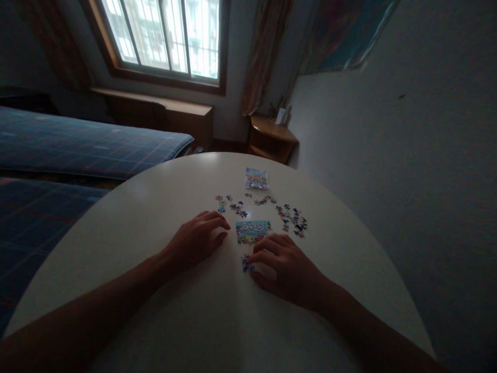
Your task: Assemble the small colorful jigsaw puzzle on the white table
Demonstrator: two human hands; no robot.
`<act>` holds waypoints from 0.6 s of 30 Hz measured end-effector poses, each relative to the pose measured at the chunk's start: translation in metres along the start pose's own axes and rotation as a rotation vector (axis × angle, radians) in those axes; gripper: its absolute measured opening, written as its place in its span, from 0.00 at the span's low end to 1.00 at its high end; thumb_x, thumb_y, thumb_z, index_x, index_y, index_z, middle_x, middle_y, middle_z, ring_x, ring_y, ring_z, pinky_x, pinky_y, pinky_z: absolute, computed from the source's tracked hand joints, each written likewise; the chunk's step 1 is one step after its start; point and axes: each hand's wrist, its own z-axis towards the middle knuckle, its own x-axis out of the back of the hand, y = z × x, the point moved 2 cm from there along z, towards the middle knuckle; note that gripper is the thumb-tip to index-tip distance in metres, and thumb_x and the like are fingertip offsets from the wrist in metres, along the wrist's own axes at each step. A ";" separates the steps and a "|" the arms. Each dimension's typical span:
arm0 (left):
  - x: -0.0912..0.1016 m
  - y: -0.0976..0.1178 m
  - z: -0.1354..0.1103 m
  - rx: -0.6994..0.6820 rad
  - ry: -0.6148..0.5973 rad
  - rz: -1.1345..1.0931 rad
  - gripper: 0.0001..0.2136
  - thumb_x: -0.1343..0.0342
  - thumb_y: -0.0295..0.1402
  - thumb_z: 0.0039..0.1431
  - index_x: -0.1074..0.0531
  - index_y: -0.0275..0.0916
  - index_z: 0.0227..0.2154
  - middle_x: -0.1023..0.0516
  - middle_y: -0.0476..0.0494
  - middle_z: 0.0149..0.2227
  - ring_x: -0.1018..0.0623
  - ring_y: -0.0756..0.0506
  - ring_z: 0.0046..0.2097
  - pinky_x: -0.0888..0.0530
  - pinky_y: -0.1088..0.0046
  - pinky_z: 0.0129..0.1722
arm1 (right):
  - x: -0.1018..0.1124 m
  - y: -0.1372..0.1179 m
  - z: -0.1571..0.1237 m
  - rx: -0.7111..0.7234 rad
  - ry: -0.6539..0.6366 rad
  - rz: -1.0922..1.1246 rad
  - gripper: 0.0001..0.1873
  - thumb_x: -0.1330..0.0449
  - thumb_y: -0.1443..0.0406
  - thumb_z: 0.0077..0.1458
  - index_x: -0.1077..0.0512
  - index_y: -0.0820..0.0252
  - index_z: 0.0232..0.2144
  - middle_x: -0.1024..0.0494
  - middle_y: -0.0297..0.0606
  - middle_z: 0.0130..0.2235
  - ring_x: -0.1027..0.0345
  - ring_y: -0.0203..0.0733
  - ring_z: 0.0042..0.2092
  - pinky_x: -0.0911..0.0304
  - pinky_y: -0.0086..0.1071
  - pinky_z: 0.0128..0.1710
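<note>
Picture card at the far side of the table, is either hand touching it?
No, the picture card lies beyond the loose puzzle pieces, apart from the left hand and right hand.

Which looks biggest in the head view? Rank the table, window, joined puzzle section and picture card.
1. Table
2. Window
3. Joined puzzle section, partly covered
4. Picture card

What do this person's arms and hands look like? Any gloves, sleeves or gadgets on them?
The left hand and right hand are ordinary human hands, without gloves. The left forearm and right forearm show no sleeves, watch, cables or markings. The light is too dim to tell finer details.
</note>
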 end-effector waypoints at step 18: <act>-0.008 -0.027 0.000 0.160 0.068 0.082 0.12 0.47 0.33 0.60 0.28 0.39 0.45 0.26 0.40 0.53 0.29 0.38 0.54 0.33 0.53 0.57 | 0.008 0.002 0.003 0.010 -0.024 0.018 0.03 0.41 0.68 0.59 0.27 0.56 0.35 0.22 0.36 0.39 0.30 0.41 0.43 0.39 0.38 0.47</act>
